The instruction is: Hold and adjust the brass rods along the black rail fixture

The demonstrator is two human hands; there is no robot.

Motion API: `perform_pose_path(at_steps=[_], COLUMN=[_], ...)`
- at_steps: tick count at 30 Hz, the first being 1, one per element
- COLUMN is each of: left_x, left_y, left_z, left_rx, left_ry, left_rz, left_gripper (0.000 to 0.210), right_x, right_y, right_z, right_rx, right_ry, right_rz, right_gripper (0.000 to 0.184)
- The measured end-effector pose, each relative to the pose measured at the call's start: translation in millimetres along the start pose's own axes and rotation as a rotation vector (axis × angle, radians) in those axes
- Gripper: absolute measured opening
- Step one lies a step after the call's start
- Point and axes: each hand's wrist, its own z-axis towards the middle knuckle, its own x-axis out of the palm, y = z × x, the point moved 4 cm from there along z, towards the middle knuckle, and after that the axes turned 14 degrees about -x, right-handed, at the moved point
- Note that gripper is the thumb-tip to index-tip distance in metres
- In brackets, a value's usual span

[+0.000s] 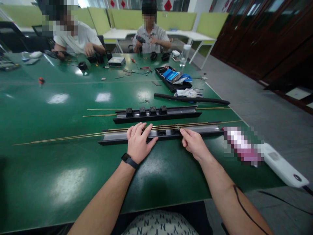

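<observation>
A long black rail with a pale channel (113, 136) lies across the table in front of me. Thin brass-coloured rods (70, 136) run along it and stick out past both ends. My left hand (139, 142) rests over the rail and the rods, its fingers spread and the thumb at the near edge. Close to a small dark block (161, 131) in the channel, my right hand (192, 142) is closed with thumb and index finger together at the rods; what sits between those fingertips is too small to make out. Behind it, a second rail (156, 117) carries several black blocks (142, 111).
Beyond the rails lie a black bar (192, 99), white gloves (189, 93) and a black tray (173, 87) holding blue packets. At right are a partly blurred pink object (244, 147) and a white power strip (283, 164). Two people sit across the green table (68, 186).
</observation>
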Motion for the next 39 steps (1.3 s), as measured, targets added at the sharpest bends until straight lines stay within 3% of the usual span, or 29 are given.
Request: perform_pose_path(at_steps=[9,20,39], left_x=[0.9,0.3,-0.5], left_y=[1,1,-1], left_z=[1,0,0], left_rx=[-0.007,-0.006,0.014], left_ry=[0.004,-0.002,-0.006], left_rz=[-0.004,-0.001,0.027], left_gripper=[0.05,0.049,0.05], right_x=[-4,-24,-18], right_y=[3,5,1], right_z=[-2,3,4], right_rx=[0.034,-0.034,-0.044], right_ry=[-0.032,-0.276,-0.203], right_rz=[0.041,0.255,0.301], right_gripper=[0.054,0.035,0.039])
